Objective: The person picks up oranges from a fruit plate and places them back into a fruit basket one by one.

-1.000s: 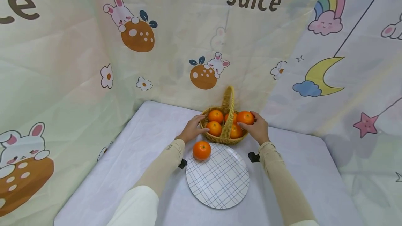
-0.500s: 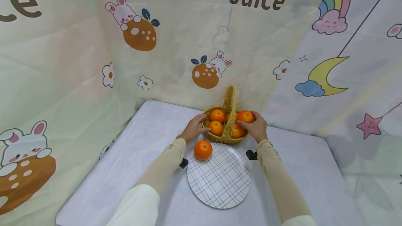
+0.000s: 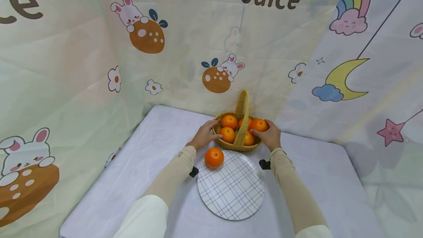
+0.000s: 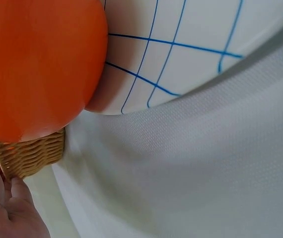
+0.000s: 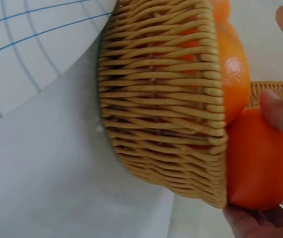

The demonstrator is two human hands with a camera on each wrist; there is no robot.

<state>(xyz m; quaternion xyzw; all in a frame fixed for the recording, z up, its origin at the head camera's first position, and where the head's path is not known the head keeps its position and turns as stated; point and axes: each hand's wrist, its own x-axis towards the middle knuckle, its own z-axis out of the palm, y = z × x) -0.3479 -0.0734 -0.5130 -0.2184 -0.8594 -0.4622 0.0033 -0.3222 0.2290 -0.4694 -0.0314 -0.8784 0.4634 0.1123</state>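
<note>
A wicker basket [image 3: 240,148] with a tall handle stands at the back of the table, with several oranges [image 3: 227,135] inside. My left hand [image 3: 202,136] holds its left rim, fingers at the back and thumb toward the front. My right hand [image 3: 271,136] pinches another orange [image 5: 260,158] between thumb and fingers at the basket's right rim. In the right wrist view this orange sits against the rim, beside an orange [image 5: 233,72] in the basket. One more orange [image 3: 214,158] rests on the far left part of a round checked plate [image 3: 234,194] in front of the basket.
The plate's edge lies close to the basket's front. A pale cloth covers the table [image 3: 172,131]. Printed curtains [image 3: 185,17] hang right behind the basket and along both sides. Dark wrist mounts [image 3: 265,164] stick out from the sleeves beside the plate.
The orange in my right hand has come down slightly toward the basket's right rim. My left hand keeps its hold on the left rim, and the view has shifted a little.
</note>
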